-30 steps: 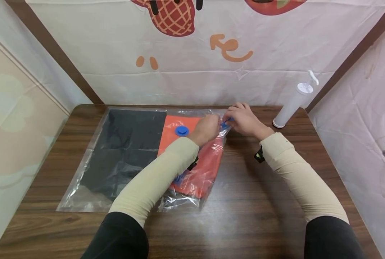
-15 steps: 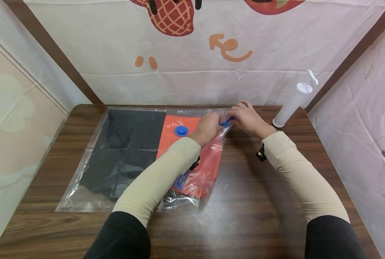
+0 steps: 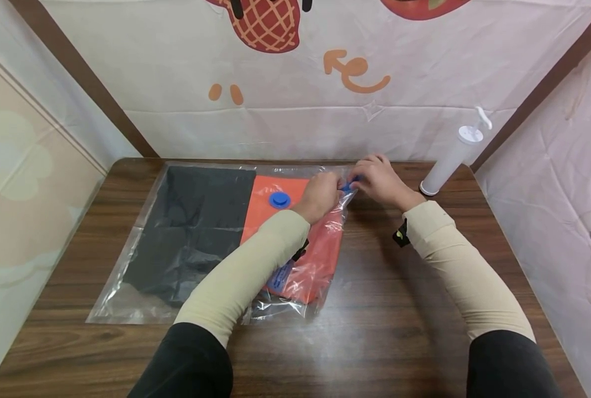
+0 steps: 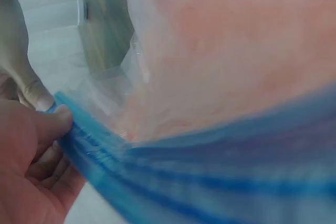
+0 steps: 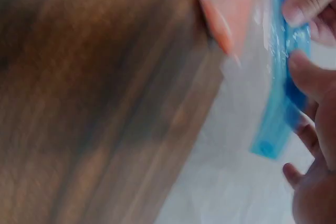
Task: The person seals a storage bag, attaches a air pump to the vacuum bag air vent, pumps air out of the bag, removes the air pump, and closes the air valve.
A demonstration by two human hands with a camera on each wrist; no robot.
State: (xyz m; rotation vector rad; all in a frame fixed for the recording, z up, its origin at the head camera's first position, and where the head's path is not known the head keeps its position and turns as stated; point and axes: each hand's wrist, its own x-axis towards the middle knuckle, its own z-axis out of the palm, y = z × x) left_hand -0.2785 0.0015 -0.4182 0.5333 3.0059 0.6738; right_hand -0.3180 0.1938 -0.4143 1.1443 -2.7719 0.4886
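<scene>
A clear vacuum storage bag (image 3: 146,310) lies flat on the table. Through its plastic show a dark grey cloth (image 3: 191,221) on the left and an orange folded cloth (image 3: 325,243) on the right. My left hand (image 3: 320,194) pinches the bag's upper right edge. Just to its right, my right hand (image 3: 379,179) pinches the same edge close to the corner. In the right wrist view a blue zip strip (image 5: 268,135) runs between both thumbs and fingers. A small darker blue piece (image 5: 295,93) sits on it under my right thumb, partly hidden. The bag's round blue valve (image 3: 279,200) faces up.
A white hand pump (image 3: 447,166) stands at the table's back right corner, its handle up. The brown wooden table (image 3: 385,309) meets a printed cloth backdrop (image 3: 295,130) behind. Similar cloth hangs at both sides.
Both hands keep to the bag's upper right corner. Over the second they shift very slightly to the right along the edge. The bag and pump stay in place.
</scene>
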